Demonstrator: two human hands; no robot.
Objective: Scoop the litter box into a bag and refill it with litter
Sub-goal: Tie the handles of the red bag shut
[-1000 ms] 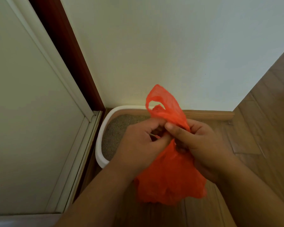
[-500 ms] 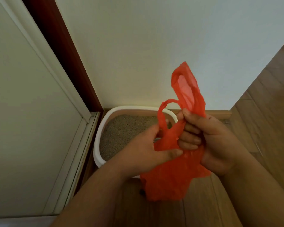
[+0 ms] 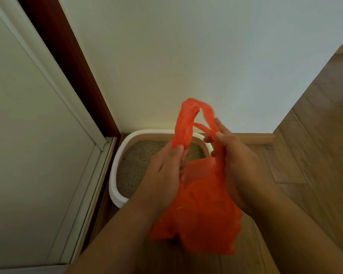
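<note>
Two hands held one orange bag (image 3: 202, 204) above the litter box (image 3: 117, 155).
Left hand (image 3: 162, 173) pinched one handle; right hand (image 3: 240, 165) gripped the other handle.

No readable text, label, brand, number or sign shows on anything here.

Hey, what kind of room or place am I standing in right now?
Most likely a corner inside a home, perhaps a hallway. A white litter box filled with litter sits on the wooden floor against a plain wall, with a door frame beside it.
</note>
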